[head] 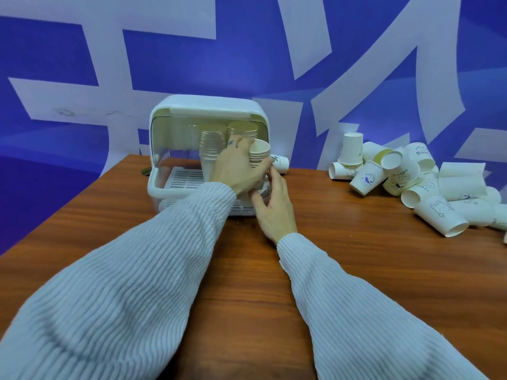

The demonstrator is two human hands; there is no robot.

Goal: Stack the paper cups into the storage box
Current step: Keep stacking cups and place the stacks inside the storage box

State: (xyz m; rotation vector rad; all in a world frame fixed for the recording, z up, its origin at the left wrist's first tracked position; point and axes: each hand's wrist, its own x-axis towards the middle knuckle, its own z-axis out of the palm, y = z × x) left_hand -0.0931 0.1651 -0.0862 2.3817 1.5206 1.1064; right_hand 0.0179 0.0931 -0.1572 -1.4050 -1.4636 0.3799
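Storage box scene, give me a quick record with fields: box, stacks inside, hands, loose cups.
box: white storage box, lid raised, on wooden table
stacks inside: two upright cup stacks
left hand: gripping nested cup stack at box opening
right hand: supporting that stack from below
loose cups: scattered pile on table, right of box

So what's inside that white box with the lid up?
The storage box holds two tall stacks of cups standing on a slotted tray. The left hand and the stack it grips hide the right side, so anything there is unseen.
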